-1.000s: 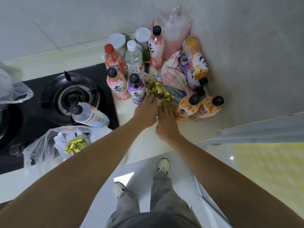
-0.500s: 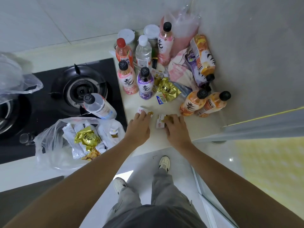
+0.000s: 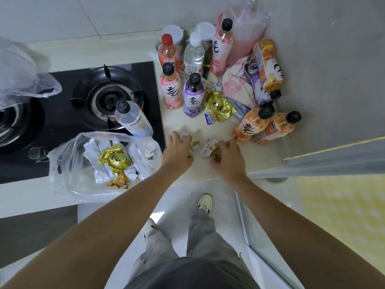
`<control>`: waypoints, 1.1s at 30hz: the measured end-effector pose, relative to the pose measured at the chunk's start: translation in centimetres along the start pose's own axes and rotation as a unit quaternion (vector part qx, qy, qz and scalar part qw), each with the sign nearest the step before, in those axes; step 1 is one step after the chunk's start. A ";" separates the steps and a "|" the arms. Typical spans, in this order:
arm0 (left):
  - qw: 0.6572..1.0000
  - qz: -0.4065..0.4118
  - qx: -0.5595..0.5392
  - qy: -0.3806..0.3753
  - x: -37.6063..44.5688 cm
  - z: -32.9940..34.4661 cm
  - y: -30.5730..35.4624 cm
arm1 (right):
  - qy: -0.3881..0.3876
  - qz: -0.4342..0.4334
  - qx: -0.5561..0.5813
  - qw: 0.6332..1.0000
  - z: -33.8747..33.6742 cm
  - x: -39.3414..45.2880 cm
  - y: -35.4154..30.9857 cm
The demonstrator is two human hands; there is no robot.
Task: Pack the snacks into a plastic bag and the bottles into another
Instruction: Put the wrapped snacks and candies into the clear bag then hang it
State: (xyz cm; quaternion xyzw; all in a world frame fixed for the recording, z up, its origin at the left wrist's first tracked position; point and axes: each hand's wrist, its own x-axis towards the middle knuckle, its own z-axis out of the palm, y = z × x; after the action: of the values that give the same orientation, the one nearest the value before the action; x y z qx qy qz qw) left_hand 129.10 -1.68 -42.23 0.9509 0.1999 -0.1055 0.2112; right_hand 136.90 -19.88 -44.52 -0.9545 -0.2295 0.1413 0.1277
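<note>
My left hand (image 3: 177,152) and my right hand (image 3: 226,157) both rest on small white-and-yellow snack packets (image 3: 206,149) near the counter's front edge, fingers curled over them. To their left lies an open clear plastic bag (image 3: 68,163) holding a gold-wrapped snack (image 3: 114,159) and white sachets. A second gold snack (image 3: 219,106) and a small blue packet (image 3: 209,118) lie further back. Bottles stand behind: a pink one (image 3: 169,88), a purple one (image 3: 193,97), two orange ones (image 3: 266,127) lying at the right, and a clear one (image 3: 133,119) lying on the stove.
A black gas stove (image 3: 108,97) fills the left of the counter. Another clear bag (image 3: 23,74) sits at the far left. A pink bag (image 3: 248,36), jars and more bottles crowd the back corner against the wall. The counter edge drops to the floor by my feet.
Both hands pulled back from the gold snack near the bottles toward the front edge, dragging small packets with them. The view shifted, showing more of the bag at the left.
</note>
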 end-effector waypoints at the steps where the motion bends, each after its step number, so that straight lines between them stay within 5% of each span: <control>1: 1.000 0.004 -0.008 0.010 -0.1 -0.5 0.3 | 0.002 0.001 0.022 1.000 -0.4 0.0 -0.3; 12: 0.982 0.011 -0.116 0.152 -7.0 -11.5 -3.6 | 0.125 -0.054 0.183 0.974 -7.0 -2.6 -11.5; 17: 0.960 -0.073 -0.161 0.219 -11.7 -13.1 -10.5 | 0.134 -0.117 0.190 0.966 -6.3 -4.8 -19.0; 25: 0.957 -0.172 -0.157 0.172 -14.8 -12.6 -19.5 | 0.075 -0.148 0.185 0.969 -1.3 -7.5 -27.8; 33: 0.975 -0.165 -0.107 0.101 -12.6 -12.0 -22.1 | 0.007 -0.031 0.060 0.998 1.9 -6.5 -27.8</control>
State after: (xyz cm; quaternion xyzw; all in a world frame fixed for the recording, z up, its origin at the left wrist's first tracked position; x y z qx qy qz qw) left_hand 109.78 17.73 -35.92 0.8825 0.3844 -0.0204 0.2700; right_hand 119.60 1.33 -36.32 -0.9384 -0.2496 0.1437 0.1908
